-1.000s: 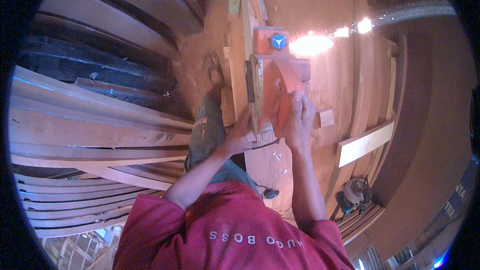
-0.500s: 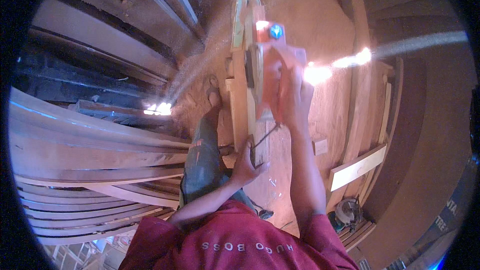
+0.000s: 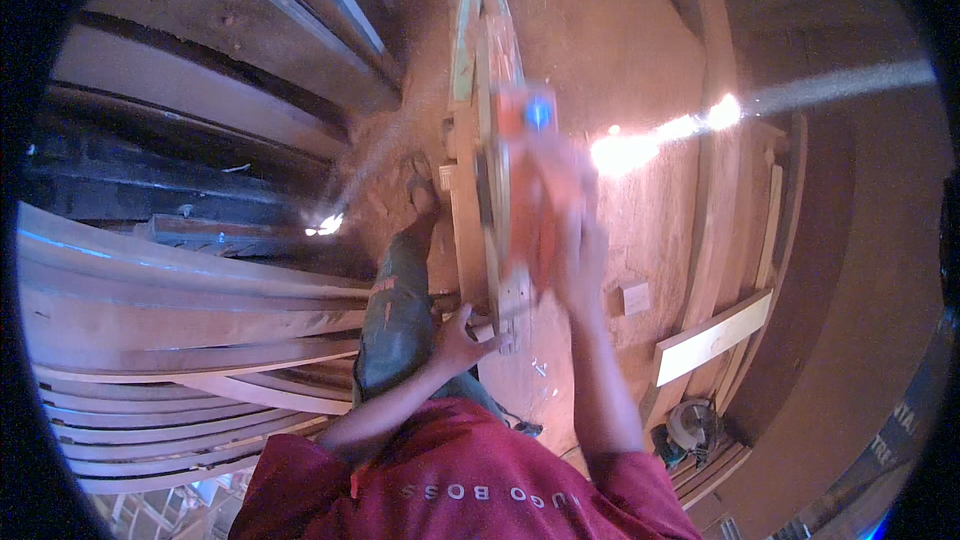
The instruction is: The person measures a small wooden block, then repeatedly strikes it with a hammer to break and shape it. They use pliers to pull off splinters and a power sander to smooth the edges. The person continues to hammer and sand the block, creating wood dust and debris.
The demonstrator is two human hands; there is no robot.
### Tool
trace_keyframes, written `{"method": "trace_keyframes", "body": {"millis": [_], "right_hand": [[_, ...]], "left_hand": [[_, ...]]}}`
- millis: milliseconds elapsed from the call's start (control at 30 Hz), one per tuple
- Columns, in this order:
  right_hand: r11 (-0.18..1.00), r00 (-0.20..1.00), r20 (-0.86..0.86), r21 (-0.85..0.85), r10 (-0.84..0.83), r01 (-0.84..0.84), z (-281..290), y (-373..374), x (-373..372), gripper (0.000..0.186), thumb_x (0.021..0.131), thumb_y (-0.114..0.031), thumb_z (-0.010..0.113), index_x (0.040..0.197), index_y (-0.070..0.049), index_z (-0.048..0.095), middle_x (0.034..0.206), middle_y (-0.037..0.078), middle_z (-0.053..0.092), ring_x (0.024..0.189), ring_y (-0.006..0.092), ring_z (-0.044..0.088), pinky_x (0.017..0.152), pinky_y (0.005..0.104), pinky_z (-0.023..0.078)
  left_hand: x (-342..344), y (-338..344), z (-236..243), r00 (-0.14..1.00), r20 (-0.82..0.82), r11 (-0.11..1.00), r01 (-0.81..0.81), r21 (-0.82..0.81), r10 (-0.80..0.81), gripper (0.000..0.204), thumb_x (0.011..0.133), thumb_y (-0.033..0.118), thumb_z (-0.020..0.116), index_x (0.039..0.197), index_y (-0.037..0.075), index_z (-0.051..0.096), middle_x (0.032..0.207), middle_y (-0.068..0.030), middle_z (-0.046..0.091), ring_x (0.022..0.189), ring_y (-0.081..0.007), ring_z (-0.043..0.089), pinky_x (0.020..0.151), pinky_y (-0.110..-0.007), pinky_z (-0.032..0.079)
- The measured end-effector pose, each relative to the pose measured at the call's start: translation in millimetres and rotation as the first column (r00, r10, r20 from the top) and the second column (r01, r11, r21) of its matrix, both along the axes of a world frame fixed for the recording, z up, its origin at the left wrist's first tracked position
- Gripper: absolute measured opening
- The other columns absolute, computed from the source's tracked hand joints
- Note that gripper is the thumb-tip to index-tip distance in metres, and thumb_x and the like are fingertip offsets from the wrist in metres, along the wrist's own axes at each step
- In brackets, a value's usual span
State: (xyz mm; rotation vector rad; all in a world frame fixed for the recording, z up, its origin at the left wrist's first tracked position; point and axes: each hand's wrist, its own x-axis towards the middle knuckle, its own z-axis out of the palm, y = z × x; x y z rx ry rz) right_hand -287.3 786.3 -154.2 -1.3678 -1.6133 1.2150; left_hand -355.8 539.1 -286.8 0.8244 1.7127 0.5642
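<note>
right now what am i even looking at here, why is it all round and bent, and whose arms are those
The picture comes from a wide fisheye camera worn on a person's head, looking down, so straight boards bend toward the rim. The two bare arms coming from the bottom are that person's own. The right hand grips an orange power tool, blurred by motion, riding along a long wooden plank set on edge. The left hand rests against the plank's near end. Stacked curved boards lie to the left, on a sawdust-covered floor. A circular saw sits at lower right.
</note>
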Motion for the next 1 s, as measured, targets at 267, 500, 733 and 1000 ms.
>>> {"method": "trace_keyframes", "body": {"millis": [267,500,733,1000], "right_hand": [[0.997,0.993,0.116,-0.066,0.037,-0.029,-15.3,35.1,-21.4,0.051,0.104,-0.044,0.043,0.112,0.002,0.065,0.076,0.007,0.060,0.068,0.0115,0.055,0.058,0.0299,0.045],[0.995,0.996,0.089,0.097,0.007,-0.016,-37.4,204.6,-91.2,0.045,0.099,-0.032,0.048,0.075,0.005,0.058,0.068,0.002,0.056,0.062,0.0079,0.049,0.051,0.0315,0.040],[0.994,0.987,0.136,0.055,0.089,-0.097,-18.0,4.3,8.6,0.037,0.102,-0.029,0.046,0.117,0.000,0.062,0.094,0.021,0.065,0.082,0.0297,0.063,0.072,0.0397,0.049],[0.998,0.997,0.077,0.068,-0.001,-0.004,-22.0,70.1,-39.7,0.043,0.104,-0.037,0.045,0.111,0.001,0.065,0.094,0.017,0.067,0.087,0.0252,0.066,0.074,0.0388,0.050]], "left_hand": [[6.2,9.6,0.7,0.999,0.032,0.999,0.028,-0.039,-0.027,0.089,0.066,0.052,0.087,0.123,-0.007,0.053,0.104,-0.0207,0.065,0.097,-0.0294,0.065,0.084,-0.038,0.052],[-2.8,17.5,8.3,0.997,0.075,0.999,0.039,-0.036,-0.036,0.097,0.063,0.056,0.088,0.126,-0.009,0.051,0.099,-0.0169,0.064,0.085,-0.0252,0.064,0.073,-0.037,0.053],[17.8,-9.0,-22.4,0.994,0.087,0.996,-0.063,0.056,0.058,0.100,0.065,0.052,0.087,0.134,-0.008,0.045,0.109,-0.0170,0.061,0.088,-0.0241,0.065,0.076,-0.037,0.054],[9.7,5.7,-0.5,0.993,0.111,1.000,-0.025,-0.009,0.026,0.086,0.068,0.047,0.087,0.126,-0.004,0.051,0.105,-0.0159,0.060,0.084,-0.0247,0.063,0.075,-0.038,0.052]]}}
